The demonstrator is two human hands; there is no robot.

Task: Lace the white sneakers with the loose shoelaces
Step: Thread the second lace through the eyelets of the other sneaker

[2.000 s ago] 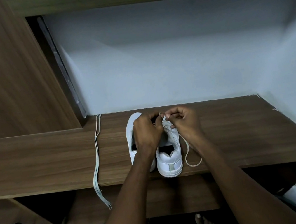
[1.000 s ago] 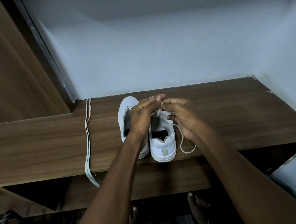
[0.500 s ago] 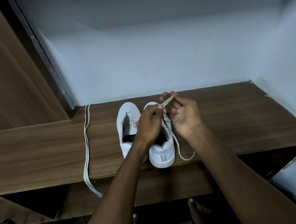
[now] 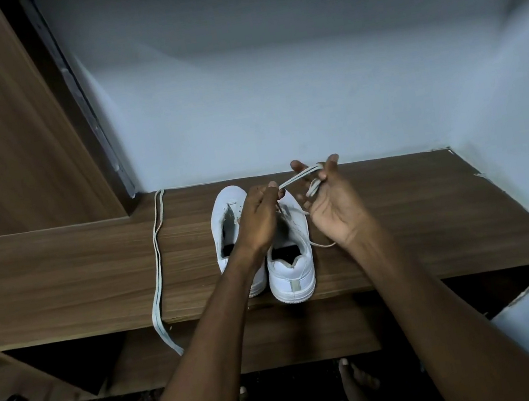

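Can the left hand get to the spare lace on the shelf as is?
Probably yes, once freed. The spare lace lies in the open on the shelf, left of both sneakers, nothing between. But the left hand is pinching the lace being threaded.

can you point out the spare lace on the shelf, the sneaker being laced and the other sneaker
spare lace point(image 4: 157, 252), head view, on its middle stretch lying on the shelf
sneaker being laced point(image 4: 291, 274), head view, on its heel
other sneaker point(image 4: 226, 199), head view, on its toe cap
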